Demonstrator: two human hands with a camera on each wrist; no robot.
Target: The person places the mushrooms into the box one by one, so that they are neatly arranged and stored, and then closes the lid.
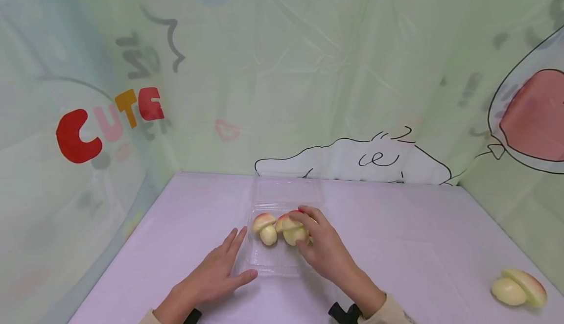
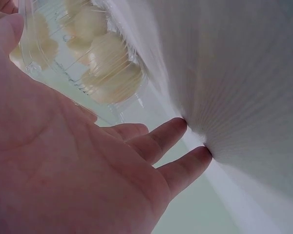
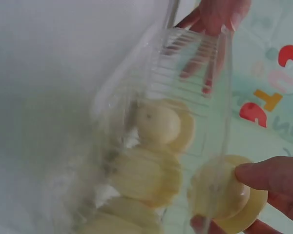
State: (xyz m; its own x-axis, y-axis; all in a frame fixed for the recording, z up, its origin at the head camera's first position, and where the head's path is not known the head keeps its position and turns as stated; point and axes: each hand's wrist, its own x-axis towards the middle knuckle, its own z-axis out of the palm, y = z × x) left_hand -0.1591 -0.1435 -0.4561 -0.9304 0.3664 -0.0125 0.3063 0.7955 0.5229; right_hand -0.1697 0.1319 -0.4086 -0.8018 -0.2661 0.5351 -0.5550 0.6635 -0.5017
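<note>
Now right hand (image 1: 323, 245) pinches a pale mushroom-shaped apple piece (image 1: 293, 230) inside the clear plastic clamshell box (image 1: 282, 265), mid-tabletop. Left hand (image 1: 216, 275) lies flat, fingers straight, touching the box's left edge.

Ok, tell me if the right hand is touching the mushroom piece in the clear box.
Touching. In the right wrist view, the fingertips pinch the mushroom piece; the head view shows the right hand over it in the clear box.

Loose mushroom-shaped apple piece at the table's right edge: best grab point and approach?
Take the loose apple piece by its rounded stem lobe, pinched across its sides, coming from above. It lies on its side on the table, with the cap toward the right edge, so the lobe faces the right hand.
</note>
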